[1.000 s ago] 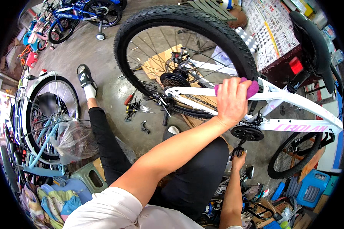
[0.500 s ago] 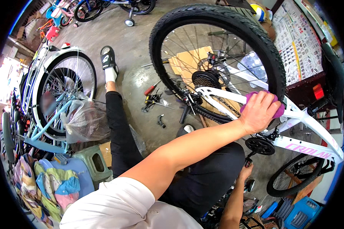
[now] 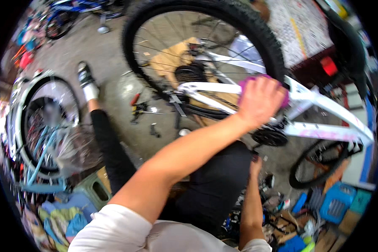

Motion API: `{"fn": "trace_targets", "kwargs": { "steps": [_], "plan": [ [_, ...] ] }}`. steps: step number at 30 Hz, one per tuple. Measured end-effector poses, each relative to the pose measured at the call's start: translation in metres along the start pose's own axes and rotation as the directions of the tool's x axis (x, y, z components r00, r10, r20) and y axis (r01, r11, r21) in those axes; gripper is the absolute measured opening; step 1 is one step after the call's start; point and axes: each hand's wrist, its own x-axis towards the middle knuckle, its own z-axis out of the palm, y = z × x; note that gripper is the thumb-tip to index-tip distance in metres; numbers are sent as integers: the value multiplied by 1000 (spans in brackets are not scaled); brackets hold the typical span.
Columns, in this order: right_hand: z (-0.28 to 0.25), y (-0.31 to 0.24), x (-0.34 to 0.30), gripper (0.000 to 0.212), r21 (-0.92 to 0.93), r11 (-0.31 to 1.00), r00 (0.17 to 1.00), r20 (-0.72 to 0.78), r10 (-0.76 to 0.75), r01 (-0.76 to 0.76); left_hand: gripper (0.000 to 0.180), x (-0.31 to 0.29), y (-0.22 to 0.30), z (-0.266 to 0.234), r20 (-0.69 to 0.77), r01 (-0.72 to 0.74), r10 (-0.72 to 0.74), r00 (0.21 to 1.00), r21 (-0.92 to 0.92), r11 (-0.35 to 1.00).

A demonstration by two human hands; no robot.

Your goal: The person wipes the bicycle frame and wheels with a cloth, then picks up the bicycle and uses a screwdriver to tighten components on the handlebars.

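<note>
- White bicycle frame (image 3: 296,129), pink-lettered, with knobbly black rear tyre (image 3: 273,50)
- Left hand (image 3: 261,102) clasps purple cloth (image 3: 285,99) on the frame
- Right hand (image 3: 256,165) grips the pedal (image 3: 255,158)

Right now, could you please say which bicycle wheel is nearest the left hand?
The black-tyred wheel, top centre, in the white frame: it passes beside the left hand, whereas all others, like the lower-right wheel and far-left wheel, are farther off.
</note>
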Motion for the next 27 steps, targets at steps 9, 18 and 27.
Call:
{"fn": "trace_targets", "kwargs": {
  "steps": [9,18,27],
  "plan": [
    [65,-46,-34,36,388,906,983,127,130,-170,41,3,2,8,-140,-43,38,989,-28,999],
    [50,-157,-69,38,608,779,946,317,-60,-154,41,-2,-5,2,-90,-107,105,990,-13,994],
    [-182,-223,-45,38,694,717,985,76,-154,58,40,5,-8,-8,-34,-133,131,991,-88,987]
  ]
}}
